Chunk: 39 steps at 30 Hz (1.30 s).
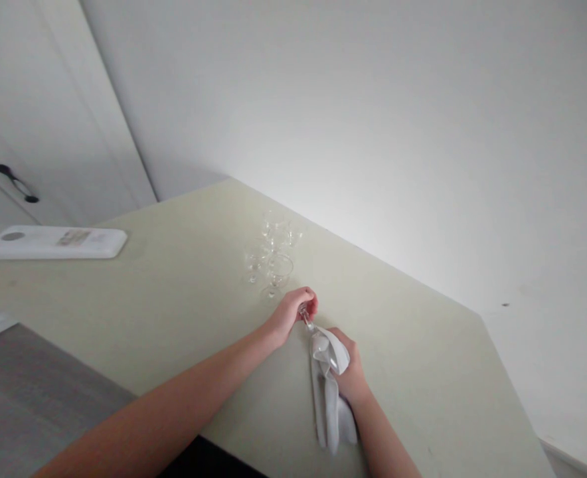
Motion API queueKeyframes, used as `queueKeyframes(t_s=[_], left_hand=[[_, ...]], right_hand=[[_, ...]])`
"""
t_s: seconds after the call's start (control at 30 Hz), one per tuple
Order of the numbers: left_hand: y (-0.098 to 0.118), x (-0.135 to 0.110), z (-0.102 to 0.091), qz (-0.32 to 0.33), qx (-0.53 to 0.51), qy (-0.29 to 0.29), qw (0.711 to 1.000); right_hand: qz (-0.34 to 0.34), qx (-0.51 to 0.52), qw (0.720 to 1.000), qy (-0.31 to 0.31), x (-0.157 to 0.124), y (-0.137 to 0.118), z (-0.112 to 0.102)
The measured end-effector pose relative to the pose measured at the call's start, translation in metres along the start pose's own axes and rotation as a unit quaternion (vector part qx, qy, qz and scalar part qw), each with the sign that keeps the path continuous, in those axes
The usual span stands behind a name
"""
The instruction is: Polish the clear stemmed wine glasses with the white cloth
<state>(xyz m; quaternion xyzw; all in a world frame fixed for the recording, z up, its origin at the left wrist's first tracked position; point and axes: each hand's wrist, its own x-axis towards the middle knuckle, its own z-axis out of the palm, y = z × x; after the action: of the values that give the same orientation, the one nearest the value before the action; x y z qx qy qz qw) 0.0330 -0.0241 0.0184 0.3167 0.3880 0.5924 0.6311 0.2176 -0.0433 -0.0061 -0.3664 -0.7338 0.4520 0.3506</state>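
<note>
My left hand (pixel 293 313) is closed around the foot end of a small stemmed glass (pixel 307 320), which lies tilted between my two hands. Over the bowl end, my right hand (pixel 349 362) grips a pale grey-white cloth (pixel 331 392) that hangs down in folds toward me. The cloth covers most of the bowl. Just beyond my left hand, several clear stemmed glasses (pixel 279 267) stand grouped on the pale table.
The pale greenish table (pixel 413 345) runs back to a white wall (pixel 373 133). At the left lies a long white box (pixel 82 244) with a label. Behind it is a white cabinet door with a black handle (pixel 14 182). Grey floor (pixel 34 405) shows at lower left.
</note>
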Motion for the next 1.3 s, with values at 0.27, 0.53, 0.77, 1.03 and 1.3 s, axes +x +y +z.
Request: queueKeyframes(t_s=[0.27,0.53,0.77,1.03,1.3], left_hand=[[0.0044,-0.0009,0.0013,0.004,0.000,-0.003,1.000],[0.0051,-0.0025,0.0031,0.007,0.007,0.003,1.000],[0.0019,0.0003,0.0016,0.010,0.014,0.003,1.000],[-0.0005,0.0015,0.0001,0.012,0.024,0.001,1.000],[-0.0003,0.0012,0.0007,0.012,0.023,0.008,1.000]], right_hand=[[0.003,0.002,1.000,-0.005,-0.0014,-0.0030,-0.0003],[0.003,-0.006,1.000,-0.009,-0.0002,-0.0051,-0.0015],[0.005,-0.005,1.000,-0.006,-0.0002,-0.0013,-0.0006],[0.009,-0.005,1.000,0.001,-0.0001,-0.0041,0.0004],[0.003,-0.016,1.000,0.005,0.0006,-0.0034,0.0003]])
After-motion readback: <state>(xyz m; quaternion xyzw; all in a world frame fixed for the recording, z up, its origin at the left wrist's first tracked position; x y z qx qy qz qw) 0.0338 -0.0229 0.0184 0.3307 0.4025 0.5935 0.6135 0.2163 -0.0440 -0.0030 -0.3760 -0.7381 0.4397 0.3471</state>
